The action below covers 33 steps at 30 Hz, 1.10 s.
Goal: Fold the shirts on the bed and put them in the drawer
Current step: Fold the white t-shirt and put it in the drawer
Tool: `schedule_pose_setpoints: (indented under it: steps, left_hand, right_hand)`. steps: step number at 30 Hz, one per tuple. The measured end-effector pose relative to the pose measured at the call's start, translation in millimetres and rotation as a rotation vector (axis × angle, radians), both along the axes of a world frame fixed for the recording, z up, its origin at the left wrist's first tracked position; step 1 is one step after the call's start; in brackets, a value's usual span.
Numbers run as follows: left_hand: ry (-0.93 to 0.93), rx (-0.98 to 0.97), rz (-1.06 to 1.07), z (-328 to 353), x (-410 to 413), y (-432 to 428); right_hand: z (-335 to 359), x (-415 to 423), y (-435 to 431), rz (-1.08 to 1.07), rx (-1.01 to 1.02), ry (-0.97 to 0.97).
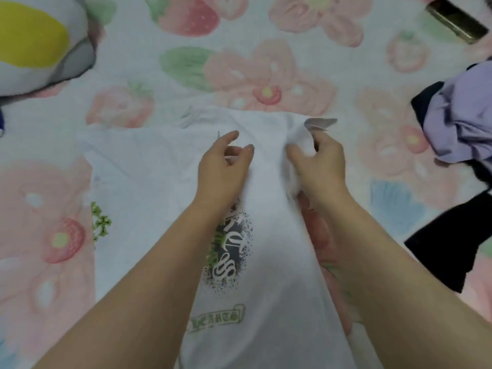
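A white T-shirt (149, 166) with a dark and green print down its front lies spread on the bed, its right side folded in over the middle. My right hand (316, 166) pinches a bunch of the shirt's cloth near the collar, where a grey label sticks up. My left hand (226, 166) hovers over the shirt's upper middle with its fingers loosely curled and apart, holding nothing that I can see. No drawer is in view.
The bed cover (266, 62) has a pink flower and strawberry pattern. A crumpled lilac garment (463, 123) and a black one (447, 249) lie at the right edge. A grey and yellow cushion (37, 41) sits at top left, a dark gold-edged object (455, 20) at top right.
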<state>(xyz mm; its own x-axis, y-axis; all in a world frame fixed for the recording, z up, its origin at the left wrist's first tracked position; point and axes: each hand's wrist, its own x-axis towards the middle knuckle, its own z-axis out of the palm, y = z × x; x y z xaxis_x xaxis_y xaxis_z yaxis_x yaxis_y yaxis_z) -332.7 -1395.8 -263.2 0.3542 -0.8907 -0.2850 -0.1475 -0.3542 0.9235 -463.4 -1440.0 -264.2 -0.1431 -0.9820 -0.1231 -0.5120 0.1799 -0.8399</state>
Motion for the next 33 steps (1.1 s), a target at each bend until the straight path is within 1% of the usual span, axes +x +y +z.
schedule_pose_setpoints:
  steps: [1,2,3,4,6,7,8,9,11,12,13,15,16,18,21,22,24,26,28,29,31,33]
  left_hand:
    - [0.144,-0.003,0.058,5,4,2]
    - [0.307,0.002,0.108,9,11,4]
    - [0.449,0.009,0.137,12,19,8]
    - [0.529,0.02,0.144,14,30,12]
    - [0.527,0.078,0.168,17,49,22]
    - [0.525,0.114,0.213,16,57,27]
    - [0.54,0.14,0.277,14,64,31]
    - [0.546,0.143,0.349,10,70,35]
    - [0.511,0.127,0.426,-1,79,40]
    - [0.474,0.113,0.404,-5,81,43]
    - [0.391,0.109,0.337,-9,82,47]
    - [0.119,0.119,0.164,-15,83,53]
    - [-0.002,0.112,0.115,-17,83,55]
    - [-0.13,0.055,0.036,-16,85,55]
    - [-0.357,0.063,-0.261,-13,87,48]
    - [-0.453,0.07,-0.292,-14,87,47]
    - [-0.585,0.06,-0.177,-18,86,44]
    - [-0.626,0.017,-0.015,-22,85,45]
    - [-0.59,0.024,0.155,-27,87,45]
    - [-0.51,0.061,0.251,-29,89,45]
    - [-0.285,0.077,0.419,-32,94,44]
    - [-0.161,0.043,0.463,-34,101,39]
  right_hand:
    - [6,16,11,0.085,-0.087,0.051]
    - [10,32,23,0.164,-0.131,0.067]
    - [13,49,36,0.255,-0.145,0.064]
    - [14,65,49,0.364,-0.13,0.048]
    - [18,90,74,0.57,-0.063,-0.032]
    - [18,95,86,0.62,-0.06,-0.058]
    - [15,95,96,0.614,-0.078,-0.041]
    - [11,90,106,0.563,-0.097,0.026]
    - [3,68,130,0.439,-0.093,0.255]
    - [-1,55,143,0.408,-0.071,0.365]
    - [-6,41,156,0.401,-0.038,0.453]
    - [-16,10,182,0.402,0.01,0.582]
    - [-19,-4,194,0.397,0.005,0.622]
    - [-22,-26,213,0.376,-0.048,0.641]
    - [-21,-41,234,0.339,-0.045,0.629]
    - [-21,-42,241,0.326,-0.043,0.634]
    - [-21,-41,252,0.311,-0.059,0.639]
    - [-19,-41,258,0.278,-0.096,0.666]
    - [-18,-43,263,0.253,-0.116,0.7]
    - [-17,-43,264,0.257,-0.12,0.697]
    - [-14,-44,266,0.283,-0.146,0.672]
    - [-6,-40,269,0.286,-0.154,0.597]
